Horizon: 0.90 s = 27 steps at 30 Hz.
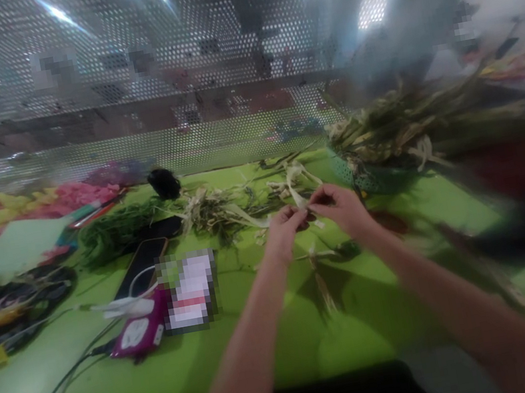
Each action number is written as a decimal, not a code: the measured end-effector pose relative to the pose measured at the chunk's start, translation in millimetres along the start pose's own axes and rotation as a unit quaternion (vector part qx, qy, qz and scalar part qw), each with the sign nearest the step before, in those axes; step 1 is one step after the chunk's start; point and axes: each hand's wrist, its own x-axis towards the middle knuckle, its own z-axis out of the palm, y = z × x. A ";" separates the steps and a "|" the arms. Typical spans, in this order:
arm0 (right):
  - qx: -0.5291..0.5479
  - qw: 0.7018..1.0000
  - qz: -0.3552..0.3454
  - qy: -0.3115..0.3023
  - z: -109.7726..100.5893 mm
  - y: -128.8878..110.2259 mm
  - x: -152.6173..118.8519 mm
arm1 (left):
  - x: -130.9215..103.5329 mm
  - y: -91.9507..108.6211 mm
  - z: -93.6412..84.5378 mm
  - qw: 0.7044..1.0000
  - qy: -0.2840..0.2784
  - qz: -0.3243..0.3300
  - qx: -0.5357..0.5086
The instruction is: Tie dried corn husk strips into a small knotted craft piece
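Above the middle of the green table (279,349), my left hand (285,227) and my right hand (343,208) meet fingertip to fingertip. Both pinch a pale, ribbon-like dried plant strip (295,184), which rises in a loop behind the fingers. Blur hides exactly where each fingertip grips it. Just left of my left hand lies a heap of dried pale and green stalks (214,210). Below my hands, a small bundle of dry stalks (322,281) rests on the table.
At back right, a green perforated basket (346,168) overflows with dried stalks (383,131). On the left are a lit phone (192,290), a dark phone (145,264), a purple device (143,326) with cables, green netting (114,233) and pink-yellow material (60,201). A perforated metal screen (213,144) stands behind.
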 end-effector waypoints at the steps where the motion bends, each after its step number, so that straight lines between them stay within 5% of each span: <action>1: 0.010 1.000 -0.006 -0.005 -0.1 1.3 0.3 | 0.6 -0.3 -0.9 1.000 0.008 -0.002 -0.001; 14: -0.117 0.984 -0.133 -0.033 -6.2 5.8 2.3 | 1.6 0.9 -1.8 0.995 0.029 -0.063 -0.073; 27: -0.071 0.997 -0.031 0.010 2.1 6.8 -0.7 | 0.9 -1.0 -1.9 0.999 0.013 -0.012 -0.045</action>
